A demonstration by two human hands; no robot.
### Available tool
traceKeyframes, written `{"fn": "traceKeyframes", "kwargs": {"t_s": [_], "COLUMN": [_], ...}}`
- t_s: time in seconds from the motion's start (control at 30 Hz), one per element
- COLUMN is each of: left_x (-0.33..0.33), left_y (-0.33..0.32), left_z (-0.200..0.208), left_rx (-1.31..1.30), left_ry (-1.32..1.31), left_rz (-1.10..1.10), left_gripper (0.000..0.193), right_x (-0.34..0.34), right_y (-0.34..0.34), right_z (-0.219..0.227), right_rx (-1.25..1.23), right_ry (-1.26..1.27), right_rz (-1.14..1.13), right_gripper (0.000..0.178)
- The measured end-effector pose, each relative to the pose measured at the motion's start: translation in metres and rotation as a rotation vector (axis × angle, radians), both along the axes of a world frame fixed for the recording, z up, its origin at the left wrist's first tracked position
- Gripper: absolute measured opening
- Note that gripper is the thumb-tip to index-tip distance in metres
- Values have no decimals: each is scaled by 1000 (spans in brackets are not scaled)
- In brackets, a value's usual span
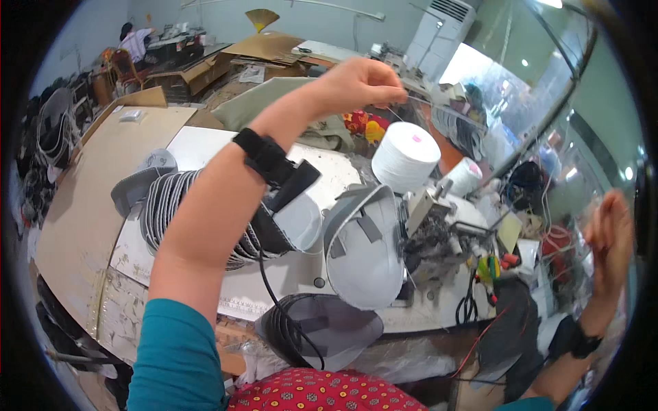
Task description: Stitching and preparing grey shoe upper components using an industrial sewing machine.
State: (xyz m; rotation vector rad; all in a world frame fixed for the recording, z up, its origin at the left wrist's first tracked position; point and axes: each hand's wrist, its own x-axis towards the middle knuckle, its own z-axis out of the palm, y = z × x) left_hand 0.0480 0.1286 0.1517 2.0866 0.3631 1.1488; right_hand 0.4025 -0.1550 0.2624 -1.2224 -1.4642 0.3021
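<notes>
With left fingers (392, 94) pinching thread (393, 110) above the white cone (406, 163), likely light, limp and easily snapped, best held clear of the cone, any hold in right fingers (608, 218) unclear.

Light: bright, mostly even | whited-out pane (473, 72) right of left fingers (387, 94), lamp (550, 3) farther up-right | glare spots (628, 173) above right fingers (611, 212), these blurred | edges bowed, rim black
</notes>
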Motion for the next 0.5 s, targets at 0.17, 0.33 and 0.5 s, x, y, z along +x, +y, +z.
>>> {"fn": "traceKeyframes", "kwargs": {"t_s": [0.17, 0.33, 0.5], "left_x": [0, 27, 34], "left_y": [-10, -57, -94], "left_z": [-6, 0, 20], "left_rx": [117, 268, 361], "left_ry": [330, 516, 597], "left_rz": [-14, -61, -30], "left_gripper": [16, 5, 9], "right_x": [76, 136, 152], "right_y": [-68, -46, -24], "right_z": [-139, -298, -390], "right_rx": [-1270, -821, -839], "right_ry": [-1, -447, -708], "right_rz": [247, -495, -515], "right_gripper": [28, 27, 59]}}
